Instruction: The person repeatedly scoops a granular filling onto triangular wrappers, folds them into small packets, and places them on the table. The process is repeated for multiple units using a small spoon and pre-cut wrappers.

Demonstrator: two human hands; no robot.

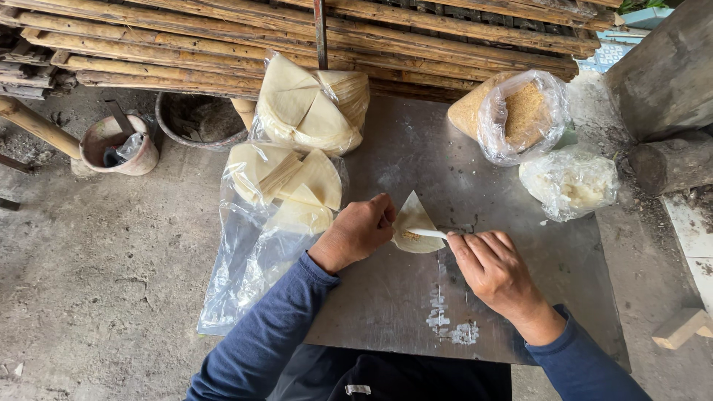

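White spoon (429,233) is pinched in the closed right hand (494,271), while the curled left hand (358,232) holds a folded wrapper (414,223) beside it.

Rough grey concrete floor (96,282), cracked and dusty. Low metal-topped table (520,297) in the middle. Bamboo pole rack (186,44) across the back. Two round buckets (119,145) on the floor at left. Logs (672,160) right, wood block (679,327) beside pale tiles (694,230). Flat daylight.
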